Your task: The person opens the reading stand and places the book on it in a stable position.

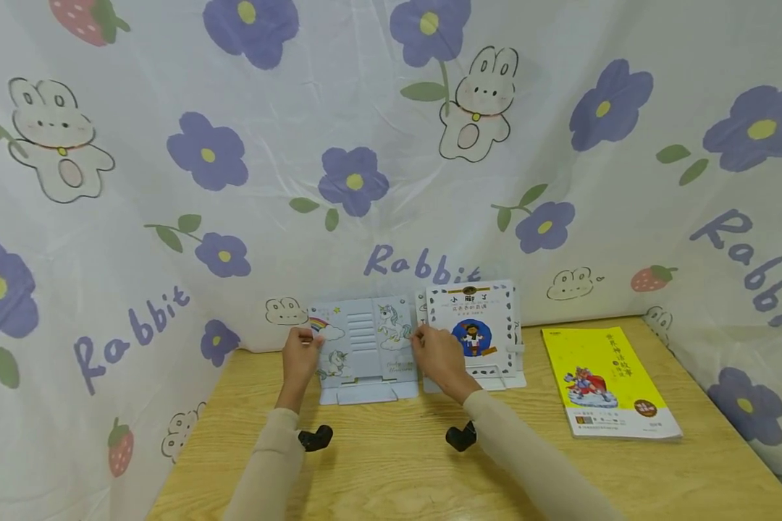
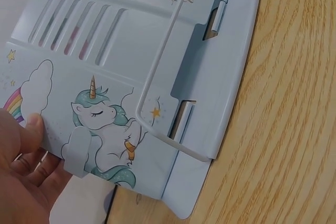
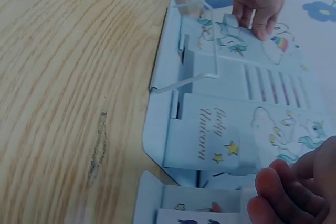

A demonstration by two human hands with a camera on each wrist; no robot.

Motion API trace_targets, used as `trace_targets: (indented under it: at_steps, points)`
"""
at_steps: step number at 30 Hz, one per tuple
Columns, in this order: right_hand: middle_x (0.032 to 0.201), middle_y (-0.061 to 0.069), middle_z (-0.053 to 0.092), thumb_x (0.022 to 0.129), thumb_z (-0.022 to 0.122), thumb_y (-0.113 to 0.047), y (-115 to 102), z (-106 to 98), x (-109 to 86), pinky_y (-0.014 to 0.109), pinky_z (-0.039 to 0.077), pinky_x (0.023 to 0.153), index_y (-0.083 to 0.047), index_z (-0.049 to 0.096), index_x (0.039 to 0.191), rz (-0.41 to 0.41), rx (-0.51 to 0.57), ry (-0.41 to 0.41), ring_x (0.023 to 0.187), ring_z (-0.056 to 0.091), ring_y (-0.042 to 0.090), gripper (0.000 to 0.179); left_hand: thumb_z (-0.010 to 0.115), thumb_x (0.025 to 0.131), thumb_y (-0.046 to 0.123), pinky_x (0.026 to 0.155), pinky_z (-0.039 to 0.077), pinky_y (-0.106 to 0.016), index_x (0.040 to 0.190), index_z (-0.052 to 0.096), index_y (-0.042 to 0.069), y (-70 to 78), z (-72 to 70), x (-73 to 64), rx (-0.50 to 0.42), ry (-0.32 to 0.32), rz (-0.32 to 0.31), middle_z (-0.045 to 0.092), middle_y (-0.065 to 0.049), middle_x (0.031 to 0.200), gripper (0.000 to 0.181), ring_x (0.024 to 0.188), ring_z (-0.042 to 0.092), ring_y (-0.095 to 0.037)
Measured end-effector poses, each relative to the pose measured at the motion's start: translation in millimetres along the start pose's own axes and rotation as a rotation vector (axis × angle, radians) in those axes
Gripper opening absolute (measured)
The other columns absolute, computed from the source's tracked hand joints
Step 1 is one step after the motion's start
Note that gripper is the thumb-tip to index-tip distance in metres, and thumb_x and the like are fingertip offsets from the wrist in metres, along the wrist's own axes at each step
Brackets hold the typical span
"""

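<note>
A pale blue metal book stand (image 1: 365, 365) with unicorns, a rainbow and slots stands tilted up on the table. My left hand (image 1: 302, 358) grips its left edge; in the left wrist view the thumb lies on the front and the fingers go behind. At the right edge, my right hand (image 1: 442, 356) pinches with curled fingers, partly cut off in the right wrist view. A wire page holder (image 2: 157, 72) lies across the stand's lower front. Right beside it a white picture book (image 1: 502, 318) leans on a second stand, partly covered by my right hand.
A yellow and white book (image 1: 615, 376) lies flat at the right of the wooden table (image 1: 391, 474). Behind the table hangs a white cloth (image 1: 267, 202) printed with purple flowers and rabbits. Black wrist mounts (image 1: 316, 438) show below both hands.
</note>
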State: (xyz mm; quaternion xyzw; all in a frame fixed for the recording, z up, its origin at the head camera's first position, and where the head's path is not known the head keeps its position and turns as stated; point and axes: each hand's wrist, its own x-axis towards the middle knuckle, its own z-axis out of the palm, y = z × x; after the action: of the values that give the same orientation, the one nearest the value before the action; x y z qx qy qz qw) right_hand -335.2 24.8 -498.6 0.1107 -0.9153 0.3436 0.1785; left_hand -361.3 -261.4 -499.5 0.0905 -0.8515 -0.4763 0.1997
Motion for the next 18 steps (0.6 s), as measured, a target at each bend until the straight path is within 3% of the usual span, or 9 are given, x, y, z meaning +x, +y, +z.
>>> trace_targets:
  at_steps: [4, 8, 14, 18]
  points:
    - [0.062, 0.001, 0.069, 0.104, 0.07, -0.017, 0, -18, -3.7, 0.02, 0.027, 0.039, -0.006, 0.079, 0.104, -0.04, 0.017, 0.018, 0.039, 0.045, 0.007, 0.014, 0.068, 0.104, 0.006, 0.078, 0.048, -0.025, 0.116, 0.057, -0.006, 0.1, -1.1, 0.5, -0.012, -0.015, -0.023, 0.064, -0.023, 0.11, 0.02, 0.104, 0.065, -0.036]
    - [0.055, -0.003, 0.063, 0.104, 0.07, -0.018, 6, -40, -7.7, 0.02, 0.024, 0.037, -0.006, 0.079, 0.106, -0.049, 0.019, 0.019, 0.037, 0.046, 0.005, 0.015, 0.068, 0.104, 0.009, 0.078, 0.046, -0.023, 0.119, 0.058, -0.005, 1.2, -3.1, 0.0, -0.021, -0.035, -0.046, 0.064, -0.021, 0.111, 0.023, 0.103, 0.065, -0.033]
    - [0.058, -0.004, 0.065, 0.106, 0.067, -0.022, 24, -83, -15.3, 0.027, 0.043, 0.04, -0.006, 0.078, 0.111, 0.026, 0.066, -0.025, 0.041, 0.057, 0.008, 0.02, 0.068, 0.105, 0.009, 0.08, 0.047, -0.024, 0.121, 0.057, -0.005, -2.0, -3.3, 0.0, -0.029, -0.047, -0.053, 0.064, -0.022, 0.114, 0.024, 0.106, 0.064, -0.034]
    - [0.06, 0.001, 0.067, 0.106, 0.066, -0.023, 42, -113, -20.7, 0.03, 0.041, 0.04, -0.004, 0.077, 0.115, 0.091, 0.073, -0.022, 0.045, 0.064, 0.019, 0.024, 0.067, 0.105, 0.011, 0.08, 0.047, -0.023, 0.122, 0.057, -0.005, -1.6, -4.8, -1.1, -0.026, -0.056, -0.05, 0.064, -0.022, 0.115, 0.025, 0.107, 0.064, -0.034]
